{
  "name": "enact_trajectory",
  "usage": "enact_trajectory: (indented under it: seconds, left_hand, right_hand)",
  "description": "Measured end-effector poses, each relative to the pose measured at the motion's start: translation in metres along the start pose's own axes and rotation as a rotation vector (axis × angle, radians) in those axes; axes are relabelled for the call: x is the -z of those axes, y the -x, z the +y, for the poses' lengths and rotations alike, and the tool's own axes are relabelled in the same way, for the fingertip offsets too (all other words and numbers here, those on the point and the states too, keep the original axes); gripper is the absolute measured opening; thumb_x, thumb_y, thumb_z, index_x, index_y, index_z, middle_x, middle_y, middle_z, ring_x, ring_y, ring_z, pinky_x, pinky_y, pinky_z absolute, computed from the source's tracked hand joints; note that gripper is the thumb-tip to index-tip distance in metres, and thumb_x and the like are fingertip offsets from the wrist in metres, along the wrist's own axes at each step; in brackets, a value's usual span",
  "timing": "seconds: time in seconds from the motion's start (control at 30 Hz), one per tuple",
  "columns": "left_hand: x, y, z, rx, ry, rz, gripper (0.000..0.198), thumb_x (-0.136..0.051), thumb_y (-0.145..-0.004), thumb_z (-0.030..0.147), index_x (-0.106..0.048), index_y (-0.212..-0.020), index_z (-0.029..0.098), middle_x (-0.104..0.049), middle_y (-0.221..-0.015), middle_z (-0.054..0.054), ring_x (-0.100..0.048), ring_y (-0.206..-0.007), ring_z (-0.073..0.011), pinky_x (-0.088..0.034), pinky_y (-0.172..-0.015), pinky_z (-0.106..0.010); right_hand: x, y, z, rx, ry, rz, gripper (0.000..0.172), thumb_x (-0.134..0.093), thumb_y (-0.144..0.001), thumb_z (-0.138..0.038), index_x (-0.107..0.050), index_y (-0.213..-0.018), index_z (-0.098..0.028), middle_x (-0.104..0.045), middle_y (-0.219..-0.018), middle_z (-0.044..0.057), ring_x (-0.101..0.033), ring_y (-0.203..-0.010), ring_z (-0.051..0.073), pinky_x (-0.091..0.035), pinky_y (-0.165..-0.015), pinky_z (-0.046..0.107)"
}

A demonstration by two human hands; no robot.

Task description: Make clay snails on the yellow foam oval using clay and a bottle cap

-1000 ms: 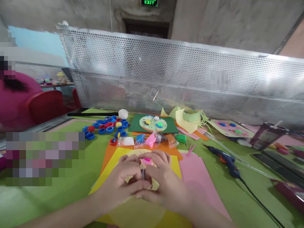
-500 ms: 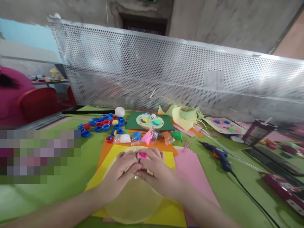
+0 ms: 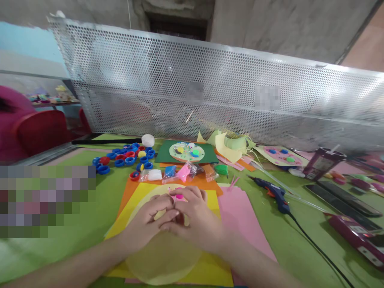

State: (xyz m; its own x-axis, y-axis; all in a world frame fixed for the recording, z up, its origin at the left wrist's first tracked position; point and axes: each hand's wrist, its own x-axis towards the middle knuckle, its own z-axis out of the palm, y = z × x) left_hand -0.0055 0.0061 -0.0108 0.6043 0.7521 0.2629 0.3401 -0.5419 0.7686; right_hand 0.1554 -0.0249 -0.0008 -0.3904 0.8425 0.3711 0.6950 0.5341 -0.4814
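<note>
- Head view: the left hand (image 3: 150,216) and right hand (image 3: 199,216) meet over a cream disc (image 3: 163,260), fingers curled and tips close together. What lies between them is mostly hidden, so I cannot tell what either one grips.
- The disc lies on a yellow sheet (image 3: 210,273) on the green worktop (image 3: 30,256). Fine finger work like this is probably best done just above it, without leaning on the paper.
- A bright pink piece (image 3: 179,196) shows between the hands, towards the disc's far edge; whether it is touched is unclear. Light fingertips would seem wise here, as it looks easy to smear or dent.
- One hand steadying while the other makes small moves should give better control than both pulling at once.
- The small packets, such as the white packet (image 3: 155,175) and green packet (image 3: 221,169), sit just beyond, within easy reach.
- The glue gun (image 3: 279,196) rests to the right; its cord calls for care near the right forearm.
</note>
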Motion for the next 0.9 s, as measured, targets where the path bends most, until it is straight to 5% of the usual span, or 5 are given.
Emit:
enact_trajectory:
  seconds: [0.27, 0.57, 0.7, 0.8, 0.9]
  left_hand:
    - [0.000, -0.002, -0.003, 0.018, 0.233, 0.054, 0.025, -0.050, -0.077, 0.026, -0.052, -0.054, 0.018, -0.057, -0.063, 0.001, -0.054, -0.065, -0.0146, -0.043, -0.064, -0.025]
    - [0.000, -0.004, 0.001, 0.112, 0.237, 0.061, 0.030, -0.040, -0.086, 0.033, -0.056, -0.065, 0.019, -0.061, -0.065, 0.000, -0.057, -0.067, -0.0152, -0.045, -0.065, -0.026]
    - [0.001, -0.002, 0.004, 0.095, 0.244, 0.075, 0.031, -0.039, -0.085, 0.033, -0.052, -0.061, 0.019, -0.057, -0.059, 0.001, -0.054, -0.059, -0.0129, -0.043, -0.058, -0.023]
    - [0.005, 0.001, 0.004, 0.102, 0.193, 0.125, 0.031, -0.041, -0.084, 0.032, -0.046, -0.056, 0.019, -0.050, -0.057, 0.003, -0.051, -0.059, -0.0122, -0.041, -0.056, -0.021]
    - [0.010, 0.001, 0.001, 0.152, 0.161, 0.165, 0.031, -0.042, -0.084, 0.032, -0.044, -0.057, 0.019, -0.047, -0.059, 0.004, -0.048, -0.060, -0.0114, -0.039, -0.057, -0.020]
  right_hand:
    - [0.003, 0.001, 0.002, -0.028, -0.195, -0.116, 0.014, -0.060, -0.081, -0.033, -0.059, -0.072, -0.022, -0.051, -0.118, 0.001, -0.036, -0.118, 0.022, -0.029, -0.096, 0.044]
    - [0.004, -0.008, 0.006, -0.046, -0.447, -0.094, 0.027, -0.051, -0.086, -0.016, -0.054, -0.060, -0.019, -0.060, -0.086, -0.002, -0.052, -0.103, 0.010, -0.042, -0.089, 0.024]
    - [0.005, -0.008, -0.001, -0.107, -0.530, -0.019, 0.034, -0.051, -0.084, -0.008, -0.046, -0.052, -0.020, -0.060, -0.075, -0.001, -0.044, -0.116, 0.012, -0.044, -0.085, 0.022]
    - [0.012, -0.007, -0.003, -0.173, -0.567, 0.039, 0.037, -0.047, -0.084, -0.008, -0.041, -0.049, -0.019, -0.062, -0.094, 0.002, -0.046, -0.115, 0.015, -0.047, -0.074, 0.022]
    - [0.021, -0.006, 0.000, -0.172, -0.521, 0.069, 0.037, -0.042, -0.086, -0.013, -0.038, -0.050, -0.018, -0.052, -0.120, 0.003, -0.043, -0.118, 0.018, -0.045, -0.080, 0.028]
